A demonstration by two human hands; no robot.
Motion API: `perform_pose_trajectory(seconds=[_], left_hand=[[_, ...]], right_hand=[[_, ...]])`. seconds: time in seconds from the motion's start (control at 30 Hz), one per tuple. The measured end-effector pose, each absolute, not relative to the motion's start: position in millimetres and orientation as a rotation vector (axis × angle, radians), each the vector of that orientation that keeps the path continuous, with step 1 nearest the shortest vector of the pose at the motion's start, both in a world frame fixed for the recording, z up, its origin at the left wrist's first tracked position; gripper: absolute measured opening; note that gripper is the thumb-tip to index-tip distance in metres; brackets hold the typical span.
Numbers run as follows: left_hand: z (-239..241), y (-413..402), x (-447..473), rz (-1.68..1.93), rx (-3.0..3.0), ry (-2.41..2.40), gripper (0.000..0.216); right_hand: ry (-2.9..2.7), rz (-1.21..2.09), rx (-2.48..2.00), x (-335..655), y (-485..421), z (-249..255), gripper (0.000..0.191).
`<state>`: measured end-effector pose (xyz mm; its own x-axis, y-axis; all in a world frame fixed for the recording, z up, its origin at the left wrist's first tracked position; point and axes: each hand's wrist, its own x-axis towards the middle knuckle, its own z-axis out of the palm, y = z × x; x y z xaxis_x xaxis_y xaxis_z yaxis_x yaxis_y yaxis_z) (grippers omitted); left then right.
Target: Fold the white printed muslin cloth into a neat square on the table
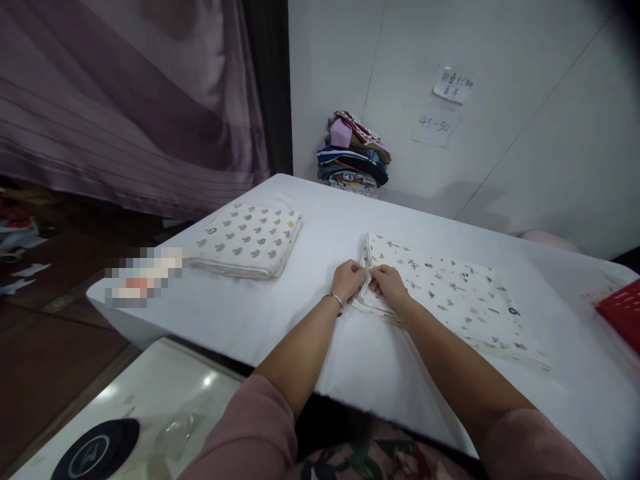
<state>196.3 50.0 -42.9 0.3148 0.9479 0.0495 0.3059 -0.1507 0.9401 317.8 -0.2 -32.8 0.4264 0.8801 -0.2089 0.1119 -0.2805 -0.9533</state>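
A white cloth with small dark prints (453,293) lies flat on the white table (280,313), folded into a rectangle. My left hand (347,280) and my right hand (387,285) meet at its left edge, fingers pinched on the layered edge of the cloth. A thin bracelet sits on my left wrist. To the left lies a second folded cloth with grey mouse-head prints (247,240), untouched.
A stack of colourful folded clothes (355,155) sits against the white wall at the table's far corner. A red basket (623,312) pokes in at the right edge. Purple curtains hang at left. A black round object (97,450) lies on a pale surface below.
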Motion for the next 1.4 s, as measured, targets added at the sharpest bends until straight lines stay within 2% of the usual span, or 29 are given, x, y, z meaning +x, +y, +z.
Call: perform_pose_trajectory(seconds=[0.33, 0.6, 0.83, 1.4], left_hand=[[-38.4, 47.5, 195.4, 0.797, 1.943, 1.284, 0.015], [-39.5, 50.3, 194.6, 0.748, 1.900, 1.262, 0.007], [-36.6, 48.6, 195.4, 0.788, 1.751, 1.246, 0.008], [-42.1, 48.0, 198.5, 0.810, 1.711, 1.186, 0.011]], right_hand=[[-0.913, 0.951, -1.809, 321.5, 1.4, -11.4, 0.012], [-1.360, 0.738, -2.183, 332.0, 19.4, 11.7, 0.005], [-1.606, 0.720, -2.381, 320.2, 32.9, 16.9, 0.007], [-1.173, 1.064, -2.170, 315.4, 25.4, 18.6, 0.017]])
